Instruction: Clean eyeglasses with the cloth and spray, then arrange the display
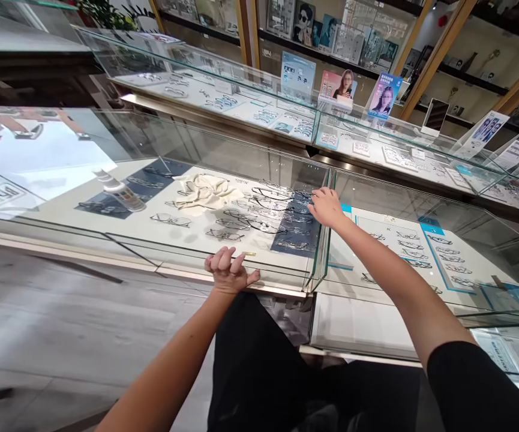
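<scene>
My left hand [230, 271] rests on the front edge of a glass display case [160, 267], fingers curled and thumb out, holding nothing I can see. My right hand [326, 207] reaches far across the case, palm down, its fingers spread over a row of thin-framed eyeglasses [268, 210] at the case's right end, beside the glass divider [324, 240]. Whether the fingertips touch a frame or the glass I cannot tell. A crumpled cream cloth [205, 192] lies left of the glasses. A small white spray bottle [119, 192] lies further left.
A second case [421, 240] with more eyeglasses adjoins on the right. Behind stands a long glass counter [223, 96] with glasses and upright advert cards [338, 87]. Wall shelves run along the back. Grey floor [61, 324] lies at the left.
</scene>
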Demonstrator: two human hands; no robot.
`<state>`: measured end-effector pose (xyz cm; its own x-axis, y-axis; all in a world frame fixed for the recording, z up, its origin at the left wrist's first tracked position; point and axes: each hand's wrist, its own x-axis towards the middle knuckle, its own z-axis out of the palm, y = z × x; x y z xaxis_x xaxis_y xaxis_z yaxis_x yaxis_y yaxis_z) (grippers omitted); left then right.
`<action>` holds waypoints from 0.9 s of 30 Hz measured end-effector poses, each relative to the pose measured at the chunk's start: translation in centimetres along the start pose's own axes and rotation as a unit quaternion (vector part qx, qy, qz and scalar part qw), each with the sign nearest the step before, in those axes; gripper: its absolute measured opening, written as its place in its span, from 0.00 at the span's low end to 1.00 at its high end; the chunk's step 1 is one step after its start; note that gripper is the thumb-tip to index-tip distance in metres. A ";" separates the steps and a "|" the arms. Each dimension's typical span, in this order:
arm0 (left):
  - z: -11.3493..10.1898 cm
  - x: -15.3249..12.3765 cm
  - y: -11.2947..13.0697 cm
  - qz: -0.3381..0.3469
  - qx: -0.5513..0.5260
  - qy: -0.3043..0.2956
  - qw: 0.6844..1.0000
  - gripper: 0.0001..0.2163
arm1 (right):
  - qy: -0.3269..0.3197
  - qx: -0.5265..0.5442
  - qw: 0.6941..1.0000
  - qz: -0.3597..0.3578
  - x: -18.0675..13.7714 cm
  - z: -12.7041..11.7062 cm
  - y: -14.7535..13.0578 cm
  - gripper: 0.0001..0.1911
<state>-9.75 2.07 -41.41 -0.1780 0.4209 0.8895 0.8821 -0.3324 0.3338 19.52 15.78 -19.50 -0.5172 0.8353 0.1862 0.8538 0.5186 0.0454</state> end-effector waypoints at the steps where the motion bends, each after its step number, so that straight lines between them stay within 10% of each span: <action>1: 0.0 0.0 0.0 0.001 0.002 0.001 1.000 0.24 | -0.007 0.000 1.000 0.003 0.2 0.2 -0.1 0.18; 10: 0.4 -1.7 -2.0 0.083 0.000 0.030 0.996 0.27 | -0.013 0.117 0.991 -0.056 -9.1 -6.6 -2.0 0.22; 17: -0.5 -2.1 -3.5 0.067 -0.047 -0.008 0.997 0.31 | -0.240 0.296 0.922 -0.064 -24.7 -15.6 -3.7 0.23; 22: -0.2 -1.6 -4.7 0.102 -0.009 0.044 0.994 0.35 | -0.392 0.310 0.865 0.043 -29.4 -13.5 -3.2 0.34; 27: -0.6 -0.7 -4.4 0.124 -0.016 0.048 0.991 0.36 | -0.370 0.226 0.894 0.113 -29.5 -6.1 -1.0 0.35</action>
<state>-13.72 2.75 -43.35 0.0011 0.2406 0.9706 0.8897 -0.4433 0.1089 34.31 -10.50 -19.04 -0.3751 0.7324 -0.5682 0.9168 0.2025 -0.3442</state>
